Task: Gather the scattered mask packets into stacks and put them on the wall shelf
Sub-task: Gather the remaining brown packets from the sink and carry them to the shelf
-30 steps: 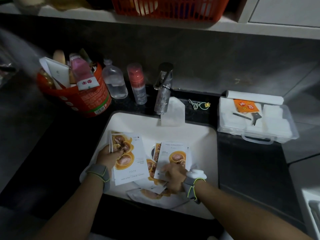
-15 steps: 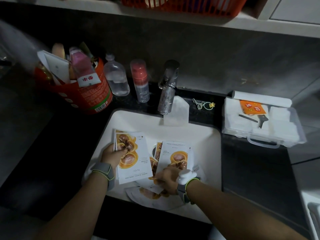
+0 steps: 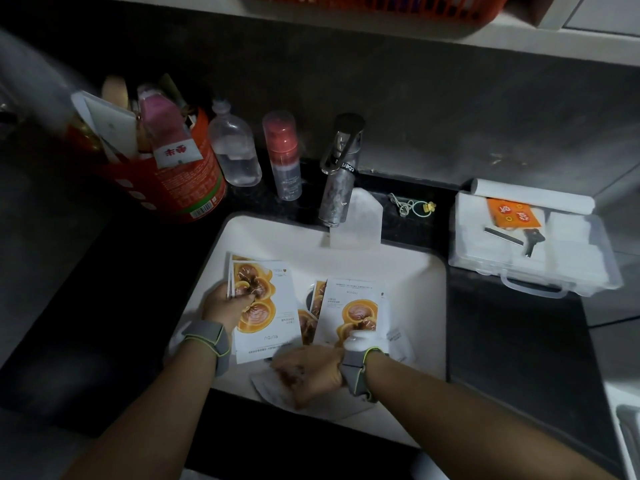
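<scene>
White mask packets printed with orange and brown rings lie in a white sink basin point(image 3: 408, 271). My left hand point(image 3: 223, 304) grips a small stack of packets point(image 3: 266, 310) at its left edge, thumb on top. A single packet point(image 3: 353, 306) lies face up at the basin's middle, with others partly under it. My right hand point(image 3: 311, 370) is low at the basin's front, fingers closed on a packet point(image 3: 268, 388) lying there; the hand hides most of it. The wall shelf point(image 3: 450, 32) runs along the top of the view.
A faucet point(image 3: 341, 168) stands behind the basin. At the back left are a red tub of toiletries point(image 3: 173, 181), a clear bottle point(image 3: 233, 150) and a red-capped spray bottle point(image 3: 282, 154). A clear plastic case point(image 3: 530, 244) sits on the dark counter at right. A red basket point(image 3: 381, 5) occupies the shelf.
My right hand has slid left and toward the basin's front, from the middle packet down onto the lowest packet. The left hand keeps holding its stack in much the same place.
</scene>
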The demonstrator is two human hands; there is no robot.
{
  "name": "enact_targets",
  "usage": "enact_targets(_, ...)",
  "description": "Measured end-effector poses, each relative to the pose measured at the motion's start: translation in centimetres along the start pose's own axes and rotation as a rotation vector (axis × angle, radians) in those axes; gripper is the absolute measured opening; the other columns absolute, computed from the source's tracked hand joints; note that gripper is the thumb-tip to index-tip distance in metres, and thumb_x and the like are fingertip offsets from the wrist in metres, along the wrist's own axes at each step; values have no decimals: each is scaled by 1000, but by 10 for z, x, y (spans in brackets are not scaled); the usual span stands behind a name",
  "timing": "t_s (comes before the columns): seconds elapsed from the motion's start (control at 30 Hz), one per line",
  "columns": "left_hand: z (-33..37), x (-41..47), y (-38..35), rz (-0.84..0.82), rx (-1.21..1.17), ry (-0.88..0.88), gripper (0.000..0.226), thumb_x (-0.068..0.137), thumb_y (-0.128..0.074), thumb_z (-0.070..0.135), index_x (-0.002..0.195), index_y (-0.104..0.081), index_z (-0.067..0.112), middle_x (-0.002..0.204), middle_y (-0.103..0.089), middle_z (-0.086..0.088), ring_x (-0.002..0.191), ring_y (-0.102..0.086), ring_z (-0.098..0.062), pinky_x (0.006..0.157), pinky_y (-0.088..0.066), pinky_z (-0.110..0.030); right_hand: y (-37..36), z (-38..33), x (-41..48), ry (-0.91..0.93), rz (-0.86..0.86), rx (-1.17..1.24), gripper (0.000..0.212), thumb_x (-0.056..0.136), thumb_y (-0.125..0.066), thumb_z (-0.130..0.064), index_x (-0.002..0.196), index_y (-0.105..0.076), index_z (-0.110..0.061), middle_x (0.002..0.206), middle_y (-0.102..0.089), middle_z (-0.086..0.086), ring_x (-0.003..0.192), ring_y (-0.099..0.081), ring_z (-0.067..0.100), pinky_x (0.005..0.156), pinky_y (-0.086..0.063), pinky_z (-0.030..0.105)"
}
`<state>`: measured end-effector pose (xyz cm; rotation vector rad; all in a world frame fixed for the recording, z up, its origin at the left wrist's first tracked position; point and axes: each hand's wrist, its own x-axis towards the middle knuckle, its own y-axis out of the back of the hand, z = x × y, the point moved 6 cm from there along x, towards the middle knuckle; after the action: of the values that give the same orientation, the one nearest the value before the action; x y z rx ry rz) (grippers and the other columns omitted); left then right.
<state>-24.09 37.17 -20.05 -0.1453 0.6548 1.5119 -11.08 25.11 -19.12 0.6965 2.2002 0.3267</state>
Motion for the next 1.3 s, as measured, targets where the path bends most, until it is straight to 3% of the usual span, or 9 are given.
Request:
enact_targets(0.13,4,-1,-3,-23,-31,-9,26,81,-60,-10,102,-61,4,97,-63,-17,91,-59,-27,86,-48,-40,-4,2,10,-28,-59,46,79,82,-71,-18,147,-26,-14,149,-35,11,133,-39,31,106,-38,37)
enact_targets(0.37,3,-1,-5,-46,-75,-7,29,82,-56,-15,103,-58,5,91,-62,-17,90,-57,-27,82,-48,-39,1,1,14,21,5,-126,55,63,-69,-28,112,-64,-4,121,-58,15,100,-56,27,66,-31,18)
enact_targets(0.5,1,-2,-6,-47,-62,-1,30,82,-55,-15,109,-59,-2,98,-62,-20,91,-59,-30,82,-51,-40,11,14,13,-52,26,-88,42,74,-73,-22,113,-66,-10,122,-61,14,114,-56,31,79,-35,19)
enact_targets(0.6,0,-2,-7,-53,-91,-2,32,83,-53,-17,114,-56,-8,99,-60,-20,91,-56,-29,71,-48,-29,8,6,9,26,17,17,38,74,-72,-6,110,-64,6,121,-59,22,105,-56,31,65,-34,6)
enact_targets(0.73,1,-2,-7,-44,-76,0,32,82,-54,-16,113,-57,-8,99,-61,-19,92,-57,-29,74,-48,-32,5,4,9,62,73,-6,34,77,-66,1,111,-66,-3,115,-64,17,89,-55,21,58,-31,-6)
enact_targets(0.97,-3,-1,-6,-53,-79,4,31,83,-53,-16,113,-56,-11,90,-61,-16,91,-55,-28,68,-45,-28,-1,4,19,20,-32,-90,28,84,-58,2,112,-65,3,121,-62,22,109,-58,34,74,-42,19)
enact_targets(1.07,-2,-3,-7,-48,-80,0,32,83,-53,-17,114,-56,-11,98,-59,-19,91,-55,-28,68,-46,-28,29,3,7,-19,192,-85,25,88,-57,-8,111,-65,-3,120,-62,17,109,-56,28,89,-40,27)
enact_targets(1.23,-4,-2,-5,-35,-166,58,17,88,-50,-7,97,-61,3,87,-61,-15,77,-58,-26,62,-50,-25,81,25,-10,-107,584,364,10,90,-53,-7,95,-56,-15,87,-56,4,83,-52,17,79,-45,30)
enact_targets(1.3,-8,-2,-8,-66,-168,94,14,91,-50,3,94,-64,7,94,-64,-15,83,-60,-28,74,-52,-35,91,36,-16,-165,797,507,13,91,-50,-9,88,-49,-22,77,-56,1,76,-52,19,76,-47,34)
